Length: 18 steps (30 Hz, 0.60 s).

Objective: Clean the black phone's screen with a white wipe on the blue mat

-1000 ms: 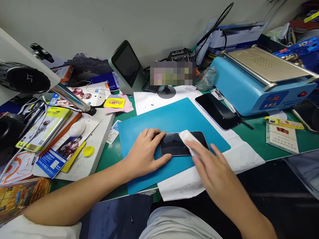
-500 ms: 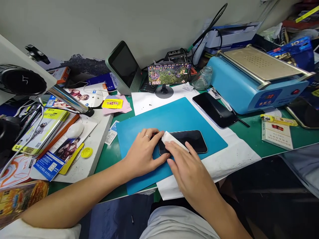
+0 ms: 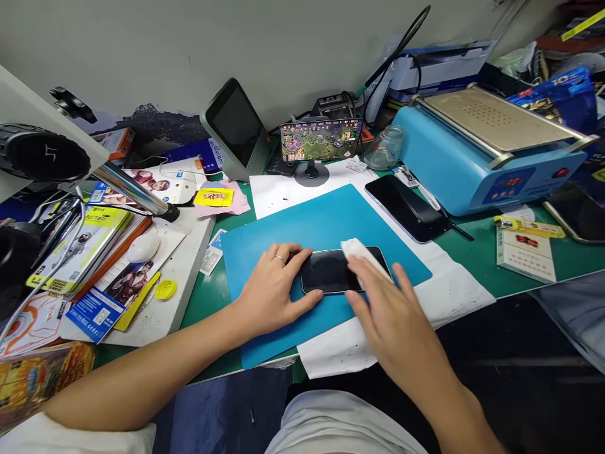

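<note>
A smartphone (image 3: 326,271) with a dark screen lies flat, screen up, on a blue mat (image 3: 302,230). My left hand (image 3: 276,287), with a ring on one finger, grips the phone's left end between thumb and fingertips. In my right hand (image 3: 392,312) is a folded white tissue (image 3: 363,255), pressed under the fingers onto the right part of the screen. The tissue and fingers hide the phone's right end.
Behind the mat, another phone (image 3: 319,140) on a round stand shows a game. A dark phone (image 3: 406,208) lies at the right, beside a blue heating machine (image 3: 482,164). A glass jar (image 3: 385,148) stands near it. Boxes and a white mouse (image 3: 142,248) crowd the left.
My right hand has slid the tissue rightward across the screen, from near my left hand to the phone's right end. The left hand has kept its hold.
</note>
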Each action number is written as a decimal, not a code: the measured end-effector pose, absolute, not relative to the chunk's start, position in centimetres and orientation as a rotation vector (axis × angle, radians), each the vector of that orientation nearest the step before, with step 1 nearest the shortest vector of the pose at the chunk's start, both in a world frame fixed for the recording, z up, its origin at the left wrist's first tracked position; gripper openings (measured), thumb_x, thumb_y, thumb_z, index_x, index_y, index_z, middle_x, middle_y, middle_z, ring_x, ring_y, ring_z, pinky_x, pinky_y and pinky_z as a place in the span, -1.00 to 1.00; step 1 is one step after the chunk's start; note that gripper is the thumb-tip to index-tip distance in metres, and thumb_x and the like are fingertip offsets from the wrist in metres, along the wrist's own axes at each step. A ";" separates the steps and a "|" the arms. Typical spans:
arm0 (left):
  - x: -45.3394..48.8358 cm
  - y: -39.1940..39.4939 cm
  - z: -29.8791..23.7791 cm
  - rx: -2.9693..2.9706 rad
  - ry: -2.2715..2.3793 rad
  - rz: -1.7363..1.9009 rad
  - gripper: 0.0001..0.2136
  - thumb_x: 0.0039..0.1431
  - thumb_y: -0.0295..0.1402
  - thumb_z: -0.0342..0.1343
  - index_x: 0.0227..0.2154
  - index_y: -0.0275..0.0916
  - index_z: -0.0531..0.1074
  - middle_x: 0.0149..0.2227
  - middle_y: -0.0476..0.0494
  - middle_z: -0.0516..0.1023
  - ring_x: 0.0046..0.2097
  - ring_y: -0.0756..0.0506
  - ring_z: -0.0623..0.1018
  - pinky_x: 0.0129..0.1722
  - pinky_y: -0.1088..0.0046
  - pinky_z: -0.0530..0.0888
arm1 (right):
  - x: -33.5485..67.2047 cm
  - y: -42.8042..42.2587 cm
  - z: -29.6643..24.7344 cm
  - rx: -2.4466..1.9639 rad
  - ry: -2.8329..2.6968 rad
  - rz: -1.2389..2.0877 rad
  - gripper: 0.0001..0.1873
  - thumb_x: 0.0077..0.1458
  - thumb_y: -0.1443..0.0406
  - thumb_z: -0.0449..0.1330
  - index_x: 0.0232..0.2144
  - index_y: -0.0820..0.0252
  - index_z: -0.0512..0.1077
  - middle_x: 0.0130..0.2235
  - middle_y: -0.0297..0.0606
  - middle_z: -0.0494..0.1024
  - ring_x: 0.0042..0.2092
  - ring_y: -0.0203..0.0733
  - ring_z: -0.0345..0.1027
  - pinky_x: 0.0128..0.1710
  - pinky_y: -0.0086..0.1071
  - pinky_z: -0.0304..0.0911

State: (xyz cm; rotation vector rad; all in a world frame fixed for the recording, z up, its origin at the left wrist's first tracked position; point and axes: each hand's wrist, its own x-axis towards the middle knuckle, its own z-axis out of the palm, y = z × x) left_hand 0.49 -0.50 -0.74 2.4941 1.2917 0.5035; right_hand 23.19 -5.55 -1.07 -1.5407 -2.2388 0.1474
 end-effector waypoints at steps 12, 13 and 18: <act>0.5 -0.5 -0.5 2.490 1.286 0.497 -0.44 0.31 -0.06 0.14 0.24 -0.28 0.29 0.12 -0.33 0.39 0.09 -0.32 0.39 0.09 0.01 0.43 | 24.5 -5.5 -0.6 -1.570 -2.249 0.288 -0.54 0.45 0.16 -0.09 0.31 0.09 0.13 0.28 -0.11 0.42 0.27 -0.02 0.33 0.36 0.31 -0.13; 0.6 -0.5 -0.4 2.488 1.289 0.495 -0.44 0.31 -0.06 0.14 0.23 -0.29 0.29 0.12 -0.34 0.39 0.09 -0.32 0.39 0.09 0.01 0.43 | 25.1 -5.5 -0.6 -1.619 -2.228 0.267 -0.52 0.45 0.14 -0.09 0.32 0.08 0.11 0.28 -0.10 0.42 0.26 0.01 0.35 0.35 0.35 -0.15; 0.6 -0.5 -0.5 2.487 1.291 0.508 -0.45 0.31 -0.06 0.14 0.23 -0.27 0.28 0.12 -0.33 0.38 0.08 -0.32 0.39 0.07 0.01 0.43 | 24.3 -5.1 -0.7 -1.644 -2.219 0.091 -0.48 0.44 0.10 -0.10 0.31 0.23 0.14 0.26 0.03 0.43 0.30 0.09 0.30 0.33 0.33 -0.06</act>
